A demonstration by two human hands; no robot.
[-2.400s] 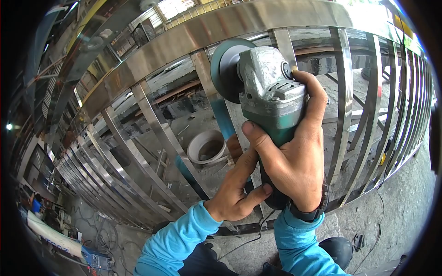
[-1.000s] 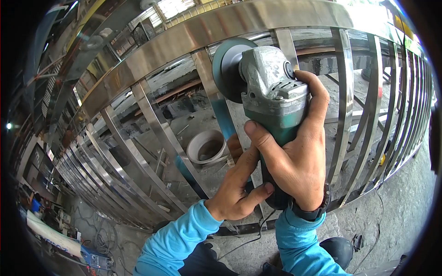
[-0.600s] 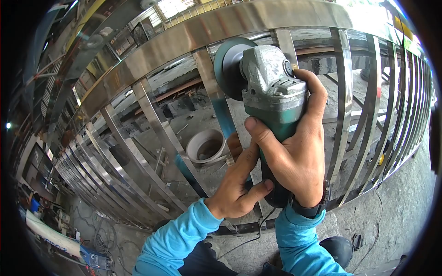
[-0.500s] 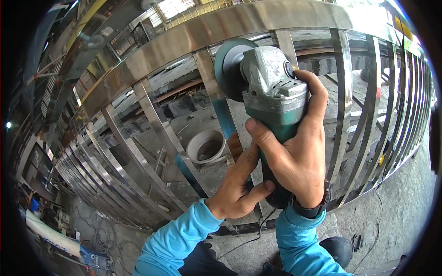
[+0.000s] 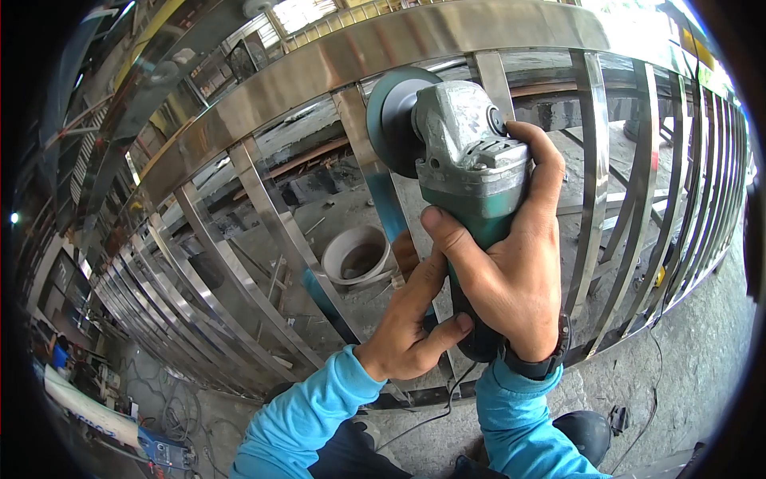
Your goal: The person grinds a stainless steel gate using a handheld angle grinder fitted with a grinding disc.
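An angle grinder [image 5: 471,180] with a grey metal head and green body is held upright in front of a shiny metal railing [image 5: 399,40]. Its round disc [image 5: 391,120] lies against one of the upright bars near the top rail. My right hand [image 5: 511,263] wraps round the green body, thumb on the left side and forefinger curled up by the head. Lower down, my left hand [image 5: 411,327] grips the dark rear handle, its thumb across the near side and the other fingers partly hidden behind. A black cord [image 5: 451,403] hangs from the handle's end.
Behind the bars a white bucket [image 5: 355,255] stands on the concrete floor. At lower left are a blue machine [image 5: 167,451] and tangled cables [image 5: 171,399]. Another thin cable [image 5: 658,383] runs down the right side. A dark shoe [image 5: 586,435] shows below my right arm.
The grinder and my right hand have shifted very slightly left, the disc staying at the same bar. My left hand keeps nearly the same place.
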